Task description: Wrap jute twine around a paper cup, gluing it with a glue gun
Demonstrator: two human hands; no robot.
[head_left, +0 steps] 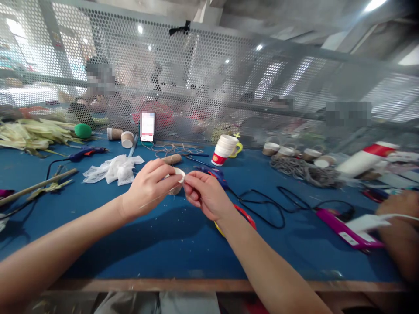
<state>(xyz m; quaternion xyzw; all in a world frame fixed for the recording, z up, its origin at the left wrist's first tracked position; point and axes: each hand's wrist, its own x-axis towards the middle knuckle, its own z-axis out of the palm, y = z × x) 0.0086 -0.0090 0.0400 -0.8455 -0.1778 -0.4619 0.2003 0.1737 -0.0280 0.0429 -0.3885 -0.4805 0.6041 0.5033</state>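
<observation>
My left hand (148, 188) is closed around a small paper cup (176, 190) with a white rim and a brownish wrapped side. Most of the cup is hidden behind my fingers. At the cup's right edge, my right hand (207, 194) is pinched, thumb against forefinger; whatever lies between those fingertips is too small to make out. A thin pale strand (153, 202) hangs beneath my left hand. Just behind the cup lies a roll of brown twine (172, 159). A blue glue gun (216, 174) rests behind my right hand, and red-handled scissors (245, 216) lie partly under my right forearm.
Stacked white-and-red paper cups (224, 150) stand farther back. White lace cloth (116, 169), another glue gun (87, 152) and husks (29, 135) are leftward. A grey cord bundle (304, 171), black cable (275, 218) and purple power strip (347, 231) lie rightward, near another person's hand (401, 207).
</observation>
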